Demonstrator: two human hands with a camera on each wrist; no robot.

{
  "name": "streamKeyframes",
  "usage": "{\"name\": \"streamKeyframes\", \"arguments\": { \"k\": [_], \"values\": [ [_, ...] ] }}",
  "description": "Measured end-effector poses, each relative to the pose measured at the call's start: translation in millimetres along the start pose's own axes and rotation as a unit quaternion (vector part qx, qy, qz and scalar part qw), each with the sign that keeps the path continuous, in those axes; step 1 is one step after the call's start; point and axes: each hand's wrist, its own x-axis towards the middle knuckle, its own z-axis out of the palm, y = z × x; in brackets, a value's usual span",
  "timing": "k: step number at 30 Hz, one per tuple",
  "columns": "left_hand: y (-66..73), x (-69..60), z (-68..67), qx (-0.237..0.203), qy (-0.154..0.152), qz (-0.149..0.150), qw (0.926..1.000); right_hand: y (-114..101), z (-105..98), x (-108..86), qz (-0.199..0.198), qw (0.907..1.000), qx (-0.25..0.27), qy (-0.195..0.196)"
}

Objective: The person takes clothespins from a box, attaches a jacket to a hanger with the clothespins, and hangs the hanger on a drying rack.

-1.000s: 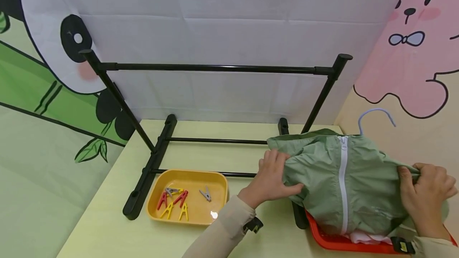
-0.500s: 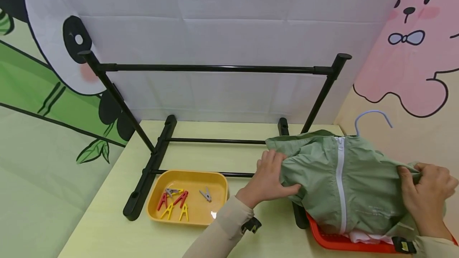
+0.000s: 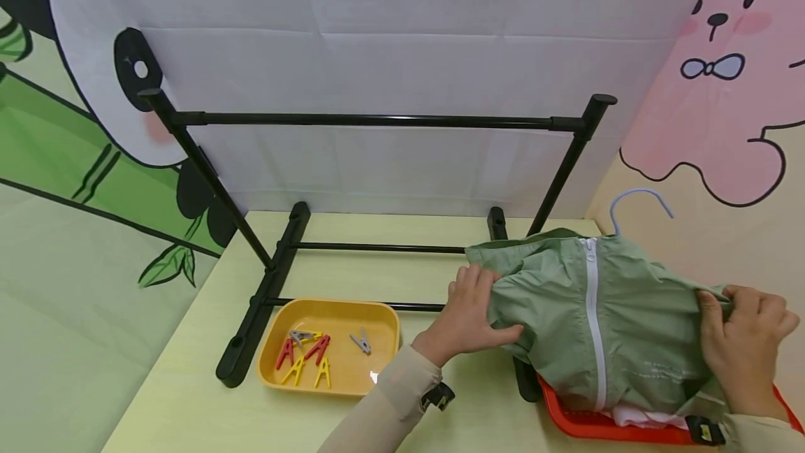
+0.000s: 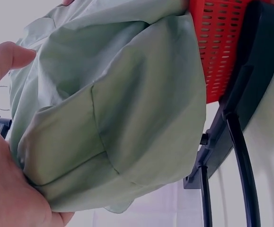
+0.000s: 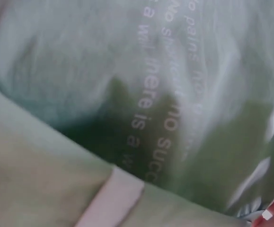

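Observation:
A light green jacket (image 3: 635, 313) with a white zipper (image 3: 593, 313) is held spread above the red basket (image 3: 585, 426). From its neck a blue hanger hook (image 3: 640, 191) sticks up; the rest of the hanger is hidden inside. My left hand (image 3: 468, 317) holds the jacket's left edge, thumb in front; in the left wrist view the thumb (image 4: 16, 56) lies over the green cloth (image 4: 141, 109). My right hand (image 3: 745, 348) pinches the shoulder on the right between thumb and fingers. Pale printed lettering (image 5: 144, 104) fills part of the right wrist view.
A black rack stands behind, its top bar (image 3: 377, 119) above two lower rods (image 3: 371, 247). On the pale table (image 3: 207, 411) a yellow tray (image 3: 358, 383) holds several clothespins (image 3: 322, 372). Pink cloth (image 3: 644, 416) lies in the basket. Printed cloths cover the walls.
The hanger hook has shifted left and tilted a little. The jacket and my left hand have moved slightly left; both hands keep their hold.

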Motion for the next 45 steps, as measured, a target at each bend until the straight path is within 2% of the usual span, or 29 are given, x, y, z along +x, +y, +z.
{"name": "streamKeyframes", "arguments": {
  "k": [8,15,21,28,33,41,45],
  "values": [
    [-2.4,-2.0,0.1,0.004,-0.013,-0.015,0.9998,-2,3,-1.8,-0.027,0.9993,0.019,0.015],
    [-5.4,-4.5,0.8,0.018,-0.023,-0.023,0.9993,-3,4,-4.0,-0.026,0.9992,0.024,0.018],
    [-7.6,-5.6,0.9,0.047,-0.026,-0.019,0.9984,-1,5,-5.8,-0.037,0.9979,0.042,0.033],
    [-9.9,-5.9,0.5,0.081,-0.032,-0.01,0.9962,0,4,-6.3,-0.032,0.9976,0.048,0.038],
    [-12.6,-5.7,0.7,0.094,-0.03,-0.003,0.9951,3,5,-5.4,-0.053,0.9955,0.057,0.054],
    [-17.3,-7.2,0.0,0.076,-0.003,0.018,0.997,5,6,-4.7,-0.088,0.9911,0.069,0.072],
    [-18.6,-8.2,-2.1,0.067,-0.009,0.015,0.9976,7,5,-5.5,-0.102,0.9898,0.07,0.071]
  ]
}}
